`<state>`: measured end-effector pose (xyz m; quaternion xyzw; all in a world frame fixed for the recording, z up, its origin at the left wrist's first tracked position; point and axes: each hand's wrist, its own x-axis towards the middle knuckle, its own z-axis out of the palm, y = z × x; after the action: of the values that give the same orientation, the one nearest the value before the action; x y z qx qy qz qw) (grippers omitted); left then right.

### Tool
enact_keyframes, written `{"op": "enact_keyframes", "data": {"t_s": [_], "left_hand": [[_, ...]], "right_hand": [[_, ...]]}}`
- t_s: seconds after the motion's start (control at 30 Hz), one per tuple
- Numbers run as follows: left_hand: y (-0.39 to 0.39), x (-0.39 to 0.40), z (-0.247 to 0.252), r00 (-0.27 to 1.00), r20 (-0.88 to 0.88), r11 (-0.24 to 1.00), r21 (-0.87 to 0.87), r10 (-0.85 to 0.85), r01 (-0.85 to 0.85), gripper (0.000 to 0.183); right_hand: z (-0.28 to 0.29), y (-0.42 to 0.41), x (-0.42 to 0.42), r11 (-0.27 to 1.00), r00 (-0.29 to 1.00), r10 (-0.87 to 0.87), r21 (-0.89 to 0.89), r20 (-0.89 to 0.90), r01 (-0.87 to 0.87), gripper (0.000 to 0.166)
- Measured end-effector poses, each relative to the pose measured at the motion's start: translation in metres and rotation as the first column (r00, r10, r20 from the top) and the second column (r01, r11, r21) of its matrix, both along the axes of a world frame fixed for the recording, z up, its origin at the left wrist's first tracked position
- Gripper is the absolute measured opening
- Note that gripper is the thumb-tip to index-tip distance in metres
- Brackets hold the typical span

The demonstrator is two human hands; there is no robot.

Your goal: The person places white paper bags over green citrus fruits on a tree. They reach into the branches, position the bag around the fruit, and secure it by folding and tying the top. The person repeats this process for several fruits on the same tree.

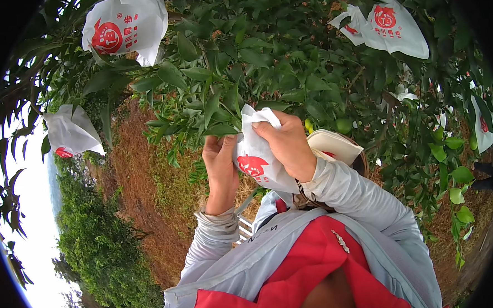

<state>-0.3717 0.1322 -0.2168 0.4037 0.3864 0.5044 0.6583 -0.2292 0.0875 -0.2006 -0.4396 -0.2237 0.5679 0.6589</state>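
A white fruit bag (253,166) with a red printed logo hangs at a leafy branch in front of my chest. My right hand (290,145) grips its upper right part, with the thumb pressed on the gathered mouth. At the bag's upper left edge, my left hand (223,165) has thumb and fingers pinched together, its fingertips partly under a green leaf (220,129). Whatever is inside the bag is hidden. Behind my right wrist, a stack of cream-coloured bags (334,144) sits in a brown container (360,162) at my waist.
Other white bags hang in the tree: one at upper left (129,28), one at left (74,129), one at upper right (394,27). A green fruit (344,126) shows among leaves. White metal rungs (245,229) appear below my left wrist. Dry grassy ground (142,193) slopes beneath.
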Motion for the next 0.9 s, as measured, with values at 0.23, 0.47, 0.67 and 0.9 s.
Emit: {"op": "enact_keyframes", "data": {"t_s": [0.23, 0.47, 0.67, 0.9], "left_hand": [[0.007, -0.007, 0.014, 0.995, -0.007, 0.984, -0.147, -0.101, 0.099, 0.021], [0.019, -0.006, 0.016, 0.933, 0.299, 0.908, -0.301, -0.201, 0.292, 0.031], [0.01, 0.005, 0.036, 0.953, 0.025, 0.947, -0.103, -0.303, 0.304, 0.029], [-0.006, 0.007, 0.029, 0.985, -0.053, 0.982, 0.088, -0.162, 0.166, 0.046]], "right_hand": [[-0.003, 0.0, 0.003, 0.925, 0.729, -0.173, 0.363, 0.662, -0.11, 0.03], [0.021, -0.007, 0.009, 0.894, 0.274, -0.204, 0.293, 0.94, -0.339, 0.033], [0.013, -0.012, 0.021, 0.892, 0.588, -0.235, 0.412, 0.774, -0.185, 0.034], [0.005, -0.023, 0.034, 0.991, 0.728, 0.066, 0.038, 0.683, -0.126, 0.033]]}}
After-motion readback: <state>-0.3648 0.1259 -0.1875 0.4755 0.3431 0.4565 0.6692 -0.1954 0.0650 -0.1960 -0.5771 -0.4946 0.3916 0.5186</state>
